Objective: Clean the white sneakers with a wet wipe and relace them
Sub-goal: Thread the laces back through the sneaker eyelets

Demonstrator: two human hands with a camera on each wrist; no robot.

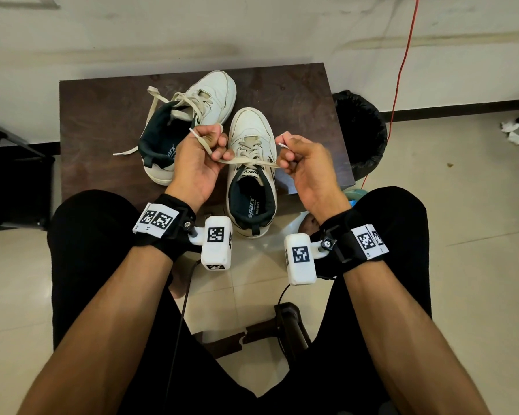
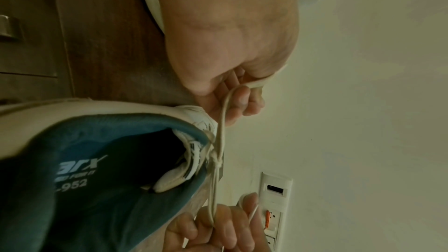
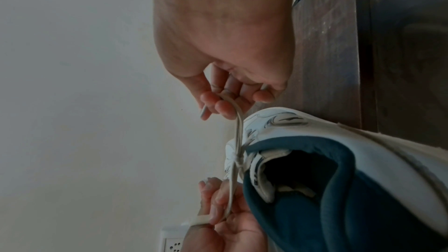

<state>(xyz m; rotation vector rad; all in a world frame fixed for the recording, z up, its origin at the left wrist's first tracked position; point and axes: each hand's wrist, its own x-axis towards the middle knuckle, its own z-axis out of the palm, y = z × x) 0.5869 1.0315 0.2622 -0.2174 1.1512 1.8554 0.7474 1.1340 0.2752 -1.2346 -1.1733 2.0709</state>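
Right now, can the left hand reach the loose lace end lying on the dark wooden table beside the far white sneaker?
Probably yes, but not freely: the left hand grips the near white sneaker's lace. The loose lace end lies unobstructed nearby.
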